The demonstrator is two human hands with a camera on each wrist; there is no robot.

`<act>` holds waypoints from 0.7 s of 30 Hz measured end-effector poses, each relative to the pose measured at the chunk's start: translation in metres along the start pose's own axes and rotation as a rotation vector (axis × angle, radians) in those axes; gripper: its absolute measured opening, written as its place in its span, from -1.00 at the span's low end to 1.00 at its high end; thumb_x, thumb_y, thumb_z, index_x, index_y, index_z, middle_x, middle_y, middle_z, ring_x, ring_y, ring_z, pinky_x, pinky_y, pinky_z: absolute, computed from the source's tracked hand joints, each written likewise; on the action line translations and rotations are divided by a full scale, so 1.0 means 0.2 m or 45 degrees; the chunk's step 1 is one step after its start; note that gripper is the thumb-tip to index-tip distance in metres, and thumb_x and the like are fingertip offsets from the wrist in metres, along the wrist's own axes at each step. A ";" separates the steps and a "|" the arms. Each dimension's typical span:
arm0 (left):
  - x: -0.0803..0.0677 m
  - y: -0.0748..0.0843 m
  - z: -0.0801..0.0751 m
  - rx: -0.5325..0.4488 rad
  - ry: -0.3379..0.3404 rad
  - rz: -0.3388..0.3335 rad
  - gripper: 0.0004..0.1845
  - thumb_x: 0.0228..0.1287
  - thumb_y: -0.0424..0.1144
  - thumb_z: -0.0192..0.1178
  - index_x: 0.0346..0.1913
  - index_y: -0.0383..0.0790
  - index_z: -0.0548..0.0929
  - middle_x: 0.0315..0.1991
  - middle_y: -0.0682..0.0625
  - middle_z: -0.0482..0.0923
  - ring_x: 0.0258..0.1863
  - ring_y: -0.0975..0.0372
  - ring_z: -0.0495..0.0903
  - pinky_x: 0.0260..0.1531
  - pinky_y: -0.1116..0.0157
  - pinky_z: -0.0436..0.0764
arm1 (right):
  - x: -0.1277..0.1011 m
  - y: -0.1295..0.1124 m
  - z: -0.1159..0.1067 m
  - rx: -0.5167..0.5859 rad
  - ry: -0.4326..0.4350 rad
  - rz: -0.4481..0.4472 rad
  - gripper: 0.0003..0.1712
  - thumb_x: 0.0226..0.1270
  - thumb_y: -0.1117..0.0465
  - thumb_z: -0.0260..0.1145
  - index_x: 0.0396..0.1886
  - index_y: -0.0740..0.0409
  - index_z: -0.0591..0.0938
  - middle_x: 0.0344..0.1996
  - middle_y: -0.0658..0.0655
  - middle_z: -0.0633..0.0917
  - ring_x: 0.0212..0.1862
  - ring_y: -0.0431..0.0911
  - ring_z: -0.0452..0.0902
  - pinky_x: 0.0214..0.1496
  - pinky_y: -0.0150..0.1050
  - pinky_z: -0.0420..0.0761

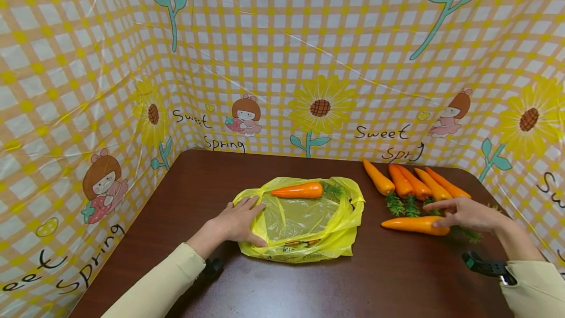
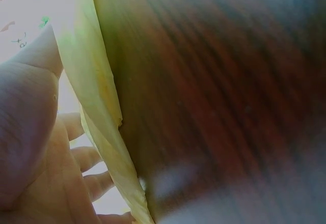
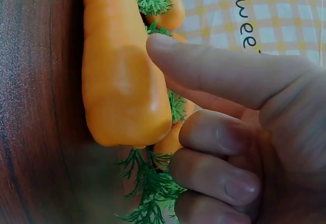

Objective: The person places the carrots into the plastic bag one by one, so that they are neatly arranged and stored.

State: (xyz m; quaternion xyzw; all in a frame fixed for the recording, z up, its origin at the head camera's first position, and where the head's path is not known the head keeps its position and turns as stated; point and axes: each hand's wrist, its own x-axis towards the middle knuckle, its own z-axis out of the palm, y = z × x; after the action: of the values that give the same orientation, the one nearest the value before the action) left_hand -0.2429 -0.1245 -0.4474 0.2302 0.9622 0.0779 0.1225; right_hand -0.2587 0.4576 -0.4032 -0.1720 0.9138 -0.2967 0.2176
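The left hand [image 1: 236, 222] lay flat w/ fingers relaxed on the left side of the yellow bag [image 1: 304, 225], pinning it open near the table's [image 1: 185, 195] middle; one carrot [image 1: 297, 190] already sat at the bag's far rim. The right hand [image 1: 463, 214] was over the loose carrot [image 1: 415, 225] toward the right edge, fingers curling at it, thumb stretched across, but the grip looked not yet closed. Four more carrots [image 1: 412, 180] lay in a row by the far right corner, just behind. Step in hand, prob.: picking up the second carrot. Next move would need a firm pinch round its body, then a lift across to the bag mouth while the left hand keeps it pinned.
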 end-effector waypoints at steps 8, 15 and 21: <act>0.00 0.00 0.00 0.015 0.012 0.007 0.14 0.01 0.43 0.38 0.59 -0.03 0.19 0.63 -0.12 -0.05 0.59 -0.11 0.00 0.42 -0.29 0.12 | 0.01 0.02 0.01 -0.060 0.014 0.022 -0.36 0.39 0.13 0.36 0.32 0.47 0.49 -0.17 0.35 0.69 -0.26 -0.32 0.48 -0.30 -0.37 0.44; 0.00 0.00 0.00 0.009 0.009 0.012 0.14 0.02 0.42 0.37 0.59 -0.04 0.18 0.63 -0.14 -0.05 0.59 -0.11 0.00 0.41 -0.30 0.12 | 0.01 -0.01 0.00 -0.064 0.001 0.036 -0.38 0.37 0.17 0.38 0.26 0.53 0.52 -0.43 0.27 0.60 -0.40 -0.43 0.34 -0.38 -0.38 0.40; 0.00 0.00 0.00 0.006 0.007 0.011 0.14 0.03 0.43 0.36 0.60 -0.03 0.17 0.63 -0.13 -0.06 0.60 -0.10 -0.01 0.42 -0.29 0.11 | 0.01 -0.02 0.00 -0.083 -0.009 0.077 -0.37 0.35 0.17 0.39 0.25 0.55 0.52 -0.15 0.46 0.69 -0.38 -0.30 0.38 -0.31 -0.34 0.45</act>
State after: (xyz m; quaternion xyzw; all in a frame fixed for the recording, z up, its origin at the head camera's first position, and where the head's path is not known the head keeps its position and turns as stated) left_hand -0.2429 -0.1255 -0.4471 0.2346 0.9617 0.0768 0.1190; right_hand -0.2590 0.4543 -0.4020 -0.1523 0.9270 -0.2593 0.2242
